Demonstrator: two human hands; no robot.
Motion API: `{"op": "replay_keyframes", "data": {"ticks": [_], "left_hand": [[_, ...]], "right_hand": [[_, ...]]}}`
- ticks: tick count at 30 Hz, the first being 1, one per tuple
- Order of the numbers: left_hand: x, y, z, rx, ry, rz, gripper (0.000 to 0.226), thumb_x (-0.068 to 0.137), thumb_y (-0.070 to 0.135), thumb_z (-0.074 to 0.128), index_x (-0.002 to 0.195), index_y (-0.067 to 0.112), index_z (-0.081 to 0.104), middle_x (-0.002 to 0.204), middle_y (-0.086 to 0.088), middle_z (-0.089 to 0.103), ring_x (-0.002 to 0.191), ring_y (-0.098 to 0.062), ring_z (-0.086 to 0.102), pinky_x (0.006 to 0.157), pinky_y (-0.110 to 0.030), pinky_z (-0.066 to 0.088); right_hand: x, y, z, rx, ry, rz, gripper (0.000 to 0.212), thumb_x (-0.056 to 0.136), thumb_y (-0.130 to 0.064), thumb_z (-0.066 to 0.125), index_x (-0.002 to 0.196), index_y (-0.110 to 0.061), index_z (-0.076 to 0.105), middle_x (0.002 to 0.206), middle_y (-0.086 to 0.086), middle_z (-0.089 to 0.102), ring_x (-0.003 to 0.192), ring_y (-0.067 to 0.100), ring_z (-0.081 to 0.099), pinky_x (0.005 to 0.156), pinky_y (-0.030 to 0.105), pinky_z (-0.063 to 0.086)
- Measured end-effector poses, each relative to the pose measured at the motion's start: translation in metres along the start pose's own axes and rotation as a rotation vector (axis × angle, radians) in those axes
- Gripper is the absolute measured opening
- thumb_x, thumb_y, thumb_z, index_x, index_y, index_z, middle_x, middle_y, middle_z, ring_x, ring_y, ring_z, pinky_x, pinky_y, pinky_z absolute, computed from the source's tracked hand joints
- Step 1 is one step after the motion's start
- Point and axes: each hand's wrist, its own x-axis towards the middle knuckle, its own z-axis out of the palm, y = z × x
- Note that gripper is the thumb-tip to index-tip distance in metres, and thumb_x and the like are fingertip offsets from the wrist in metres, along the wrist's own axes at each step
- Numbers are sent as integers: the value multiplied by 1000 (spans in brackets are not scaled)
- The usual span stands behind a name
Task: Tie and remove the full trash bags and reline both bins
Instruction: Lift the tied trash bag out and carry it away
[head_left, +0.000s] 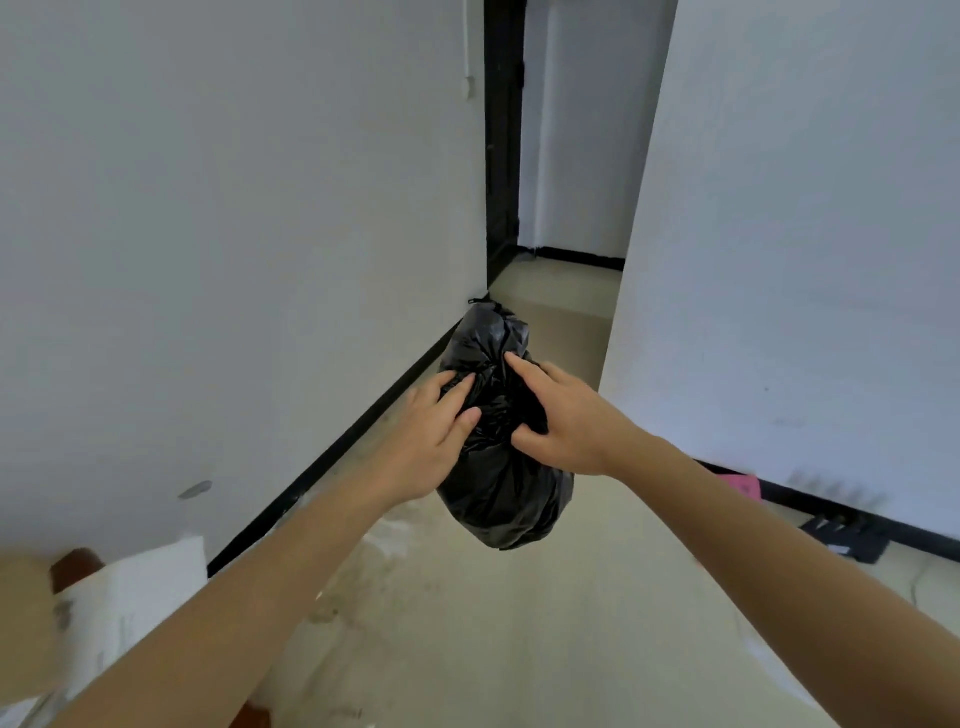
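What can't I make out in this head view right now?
All in the head view:
1. Black trash bag contents: hidden by opaque plastic.
2. Right hand fingertips: buried in the bag's folds.
3. Tan shape, lower left: blurred, cut by the frame edge.
4. Pink item by the right wall: partly behind the forearm.
5. Bins: outside the frame.

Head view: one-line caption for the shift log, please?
Left hand presses and right hand grips a tied black trash bag beside the white wall.
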Motion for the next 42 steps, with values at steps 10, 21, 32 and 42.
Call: {"op": "replay_keyframes", "data": {"ticks": [10,21,32,42], "left_hand": [[296,-61,49,-38,-315,19,83,88,14,49,157,23,2,160,6,-2,144,-14,1,117,-29,8],[601,-147,43,96,-127,-13,80,89,-8,36,156,16,-1,160,-1,-4,141,-22,4,115,-25,4],[885,-325,83,114,-75,40,78,94,3,49,156,15,3,159,-10,5,137,-31,15,117,-32,11],[1174,-402,77,168,-99,224,74,93,7,52,154,3,10,156,-26,12,134,-44,22,115,-41,15]], "right_hand": [[212,217,-1,4,10,56,95,82,-39,62,159,-23,8,140,1,40,117,16,48,96,28,45],[496,393,-36,86,6,-33,91,85,-34,62,159,-23,10,138,3,42,116,17,50,93,21,39],[780,558,13,67,-120,-27,91,88,-32,63,159,-23,7,150,5,34,126,21,47,103,33,45],[1007,709,-14,99,-48,71,90,87,-29,66,159,-24,12,148,6,37,126,18,47,101,20,38]]}}
